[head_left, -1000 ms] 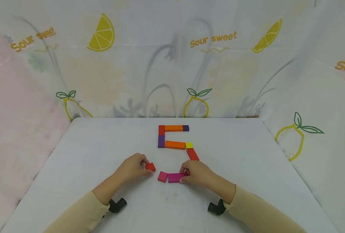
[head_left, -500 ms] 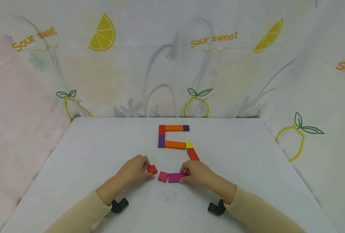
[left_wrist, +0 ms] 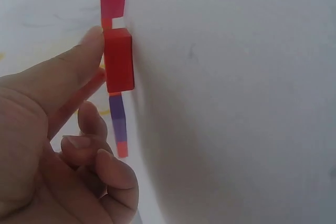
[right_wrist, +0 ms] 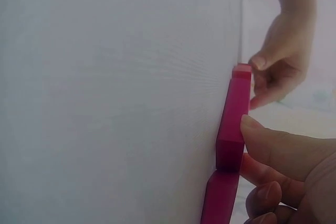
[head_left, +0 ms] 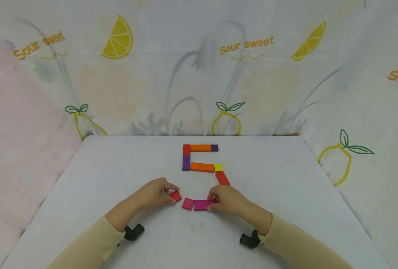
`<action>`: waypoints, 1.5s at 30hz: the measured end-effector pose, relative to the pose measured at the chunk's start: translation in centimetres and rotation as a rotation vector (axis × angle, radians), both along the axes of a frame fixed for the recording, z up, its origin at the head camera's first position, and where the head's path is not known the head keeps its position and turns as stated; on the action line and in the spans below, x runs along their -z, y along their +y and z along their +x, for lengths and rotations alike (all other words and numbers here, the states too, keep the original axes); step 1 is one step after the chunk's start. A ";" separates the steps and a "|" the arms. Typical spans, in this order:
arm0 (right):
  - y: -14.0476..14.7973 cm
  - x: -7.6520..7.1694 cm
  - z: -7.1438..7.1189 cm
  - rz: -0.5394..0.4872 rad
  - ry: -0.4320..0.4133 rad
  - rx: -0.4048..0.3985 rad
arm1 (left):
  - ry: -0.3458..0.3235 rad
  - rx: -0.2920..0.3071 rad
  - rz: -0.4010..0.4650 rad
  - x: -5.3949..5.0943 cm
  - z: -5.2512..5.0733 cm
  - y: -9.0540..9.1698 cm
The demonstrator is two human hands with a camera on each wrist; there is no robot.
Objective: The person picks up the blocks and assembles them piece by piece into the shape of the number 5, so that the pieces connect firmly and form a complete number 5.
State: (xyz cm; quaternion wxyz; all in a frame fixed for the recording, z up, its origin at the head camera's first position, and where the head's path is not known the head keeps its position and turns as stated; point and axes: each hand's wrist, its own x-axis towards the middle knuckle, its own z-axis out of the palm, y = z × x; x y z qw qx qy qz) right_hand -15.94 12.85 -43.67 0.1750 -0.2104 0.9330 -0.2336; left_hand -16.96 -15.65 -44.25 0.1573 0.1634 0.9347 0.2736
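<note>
Beside a small red block [head_left: 175, 196] lies my left hand [head_left: 153, 192]. Its thumb touches the block's near side, while the index finger is straightened and lifted off it, as the head view shows. My right hand [head_left: 230, 200] pinches the long magenta block [head_left: 202, 205] at its right end between thumb and index finger. In the right wrist view, another dark magenta block [right_wrist: 220, 198] adjoins that end; the hand mostly covers it in the head view. A pinkish-red square block [head_left: 187, 203] sits at the magenta block's left end, a small gap from the red one.
Farther back, orange blocks [head_left: 201, 167], a purple block [head_left: 186, 163], a yellow block [head_left: 218, 168] and a slanted red block [head_left: 222, 178] form a 5-like outline on the white table [head_left: 118, 160]. A printed cloth [head_left: 172, 74] hangs behind the table.
The small red block moved slightly right and nearer with my left hand. The left index finger then came off it and the wrist drew back left. My right hand stayed still.
</note>
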 end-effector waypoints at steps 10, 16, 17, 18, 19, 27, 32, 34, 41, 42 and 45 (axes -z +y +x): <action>0.0 -0.2 0.1 -0.007 -0.005 0.006 | 0.037 0.029 0.015 0.9 -0.3 0.4; -0.1 -0.3 0.2 -0.012 -0.004 0.005 | 0.053 0.041 0.031 0.8 0.0 0.8; -0.1 -0.3 0.2 -0.012 -0.003 0.005 | 0.053 0.039 0.031 0.8 0.0 0.9; -0.1 -0.3 0.2 -0.012 -0.002 0.004 | 0.053 0.039 0.032 0.7 0.1 0.9; -0.1 -0.3 0.2 -0.013 0.002 -0.001 | 0.054 0.040 0.034 0.7 0.1 1.0; 0.0 -0.4 0.3 -0.017 0.003 0.002 | 0.060 0.047 0.054 0.5 0.4 1.3; -0.1 -0.4 0.3 -0.023 -0.001 -0.001 | 0.057 0.046 0.055 0.6 0.4 1.3; -0.1 -0.4 0.3 -0.023 -0.005 -0.001 | 0.057 0.046 0.055 0.6 0.4 1.4; -0.1 -0.5 0.4 -0.016 -0.005 -0.001 | 0.058 0.042 0.057 0.5 0.4 1.4; -0.1 -0.5 0.4 -0.015 -0.005 -0.001 | 0.060 0.042 0.057 0.5 0.4 1.4; -0.1 -0.6 0.4 -0.017 -0.007 -0.002 | 0.058 0.040 0.056 0.5 0.4 1.4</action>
